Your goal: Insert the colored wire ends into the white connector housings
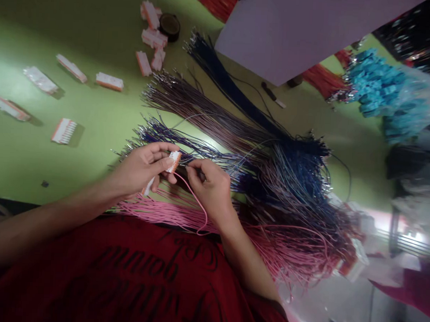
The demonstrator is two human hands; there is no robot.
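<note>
My left hand (139, 169) is closed around a small white and orange connector block (173, 160), held just above the green table (94, 141). My right hand (213, 189) pinches a thin pink wire (195, 200) whose end meets the block; the wire loops down toward my red shirt. Directly under both hands lies a bundle of pink wires (170, 213). Beyond them spread purple wires (187, 148), brownish wires (203, 113) and dark blue wires (225, 81), all with bare metal tips.
Several white and orange connector blocks (109, 81) lie scattered on the table's left and far side, next to a round dark tape roll (170, 25). A grey board (295, 31) covers the far middle. Red wires (321, 80) and a bag of blue parts (378, 87) sit at right.
</note>
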